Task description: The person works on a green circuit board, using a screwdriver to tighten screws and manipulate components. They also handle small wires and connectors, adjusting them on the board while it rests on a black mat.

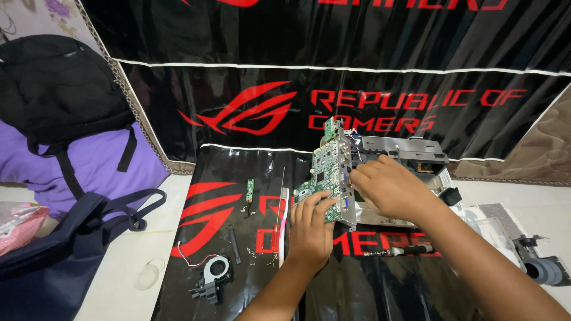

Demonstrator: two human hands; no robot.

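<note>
Gripping the green circuit board point(324, 178) at its lower edge, the left hand point(309, 229) is holding it tilted above the metal chassis point(410, 151); the right hand point(389, 187) is pressing curled fingers on its right side.

Both hands, left point(310, 229) and right point(389, 189), grip a tilted green circuit board point(326, 172)

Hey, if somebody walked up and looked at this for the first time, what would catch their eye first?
Probably the green circuit board, tilted up off a grey metal chassis at the middle of the black and red mat. The left hand holds the board's lower edge and the right hand rests on the chassis beside it. Lower left on the mat lies a small black fan, loose screws scattered nearby.
</note>
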